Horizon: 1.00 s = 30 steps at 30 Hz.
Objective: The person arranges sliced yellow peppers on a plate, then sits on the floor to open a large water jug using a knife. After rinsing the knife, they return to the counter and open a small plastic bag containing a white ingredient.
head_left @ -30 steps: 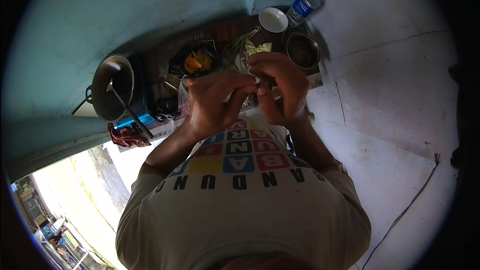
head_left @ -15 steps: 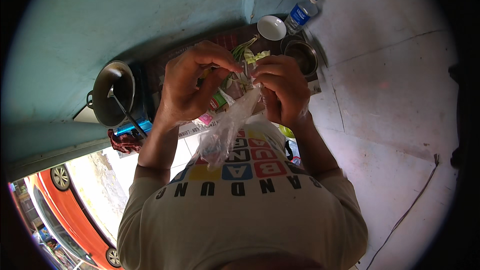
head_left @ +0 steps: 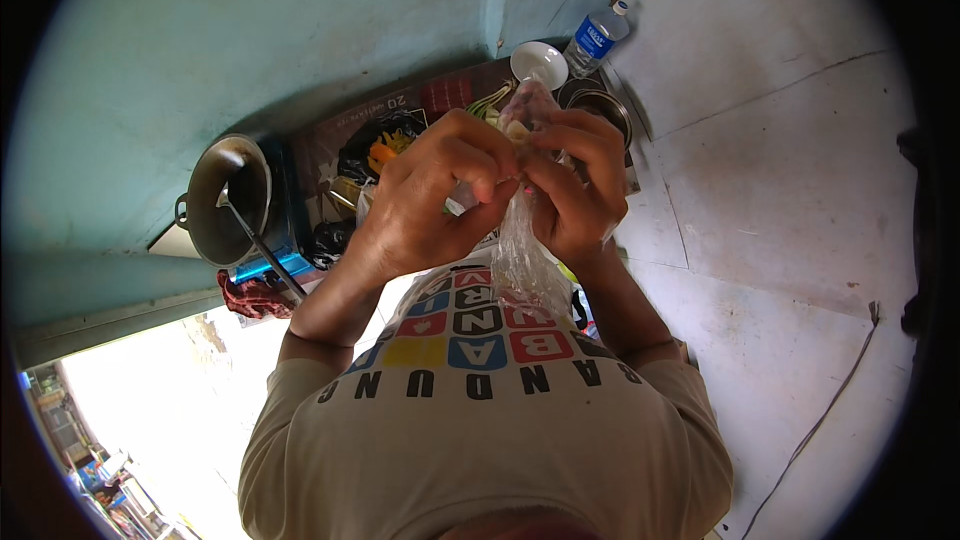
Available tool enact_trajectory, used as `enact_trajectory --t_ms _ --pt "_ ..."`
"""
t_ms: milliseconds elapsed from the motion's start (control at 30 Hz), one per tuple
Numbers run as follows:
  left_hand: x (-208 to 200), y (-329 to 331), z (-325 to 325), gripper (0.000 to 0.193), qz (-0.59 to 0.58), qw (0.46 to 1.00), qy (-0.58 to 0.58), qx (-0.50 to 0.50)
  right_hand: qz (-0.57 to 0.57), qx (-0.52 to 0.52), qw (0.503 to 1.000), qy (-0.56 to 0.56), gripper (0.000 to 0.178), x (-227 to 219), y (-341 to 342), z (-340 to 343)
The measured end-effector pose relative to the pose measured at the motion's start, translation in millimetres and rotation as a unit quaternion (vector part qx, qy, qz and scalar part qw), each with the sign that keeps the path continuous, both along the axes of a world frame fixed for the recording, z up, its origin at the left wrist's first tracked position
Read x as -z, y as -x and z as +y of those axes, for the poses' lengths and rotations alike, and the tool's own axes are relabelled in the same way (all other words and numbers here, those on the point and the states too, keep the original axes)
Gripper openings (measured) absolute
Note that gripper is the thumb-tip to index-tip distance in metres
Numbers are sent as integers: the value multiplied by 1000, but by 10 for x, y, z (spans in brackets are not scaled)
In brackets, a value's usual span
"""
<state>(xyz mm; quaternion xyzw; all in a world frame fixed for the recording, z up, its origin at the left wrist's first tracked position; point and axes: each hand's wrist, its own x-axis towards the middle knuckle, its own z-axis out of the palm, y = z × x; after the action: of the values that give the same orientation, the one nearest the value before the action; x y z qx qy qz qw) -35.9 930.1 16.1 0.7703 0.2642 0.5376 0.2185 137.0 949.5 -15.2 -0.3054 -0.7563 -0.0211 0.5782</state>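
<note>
A clear plastic bag (head_left: pixel 525 255) is between my two hands, in front of my chest. Its loose, crumpled part hangs below my fingers. Above them the bag bulges with small pinkish and pale pieces (head_left: pixel 532 105), whose kind I cannot make out. My left hand (head_left: pixel 435 195) is closed, thumb and forefinger pinching the bag at its narrow middle. My right hand (head_left: pixel 580 180) is closed on the bag from the other side, fingers curled around it. The exact spot where the fingertips meet is partly hidden.
On the table behind my hands are green stalks (head_left: pixel 488 100), a black plastic bag (head_left: pixel 360 155) with orange pieces, a white bowl (head_left: pixel 540 62), a water bottle (head_left: pixel 597 40) and a metal pot (head_left: pixel 612 112). A wok (head_left: pixel 205 210) with a ladle (head_left: pixel 250 225) stands left on a blue stove (head_left: pixel 268 265).
My left hand has moved right and down, closing its fingertips on the bag beside my right hand. The bag's filled part now shows above my hands. An orange car has left view.
</note>
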Motion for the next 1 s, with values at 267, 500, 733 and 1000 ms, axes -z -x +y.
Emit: enact_trajectory --t_ms 267,500,733,1000 --pt "128 -74 -77 39 -8 998 -54 4 17 18 1000 -15 13 -48 30 -60" --pt "77 1 -122 23 -204 972 117 13 38 6 999 -11 18 -53 39 -107" --pt "-105 109 -279 14 129 975 153 -98 -11 24 999 -41 17 23 69 -117" --pt "28 109 -227 17 120 982 -11 -146 60 -64 993 83 17 -97 21 -224"
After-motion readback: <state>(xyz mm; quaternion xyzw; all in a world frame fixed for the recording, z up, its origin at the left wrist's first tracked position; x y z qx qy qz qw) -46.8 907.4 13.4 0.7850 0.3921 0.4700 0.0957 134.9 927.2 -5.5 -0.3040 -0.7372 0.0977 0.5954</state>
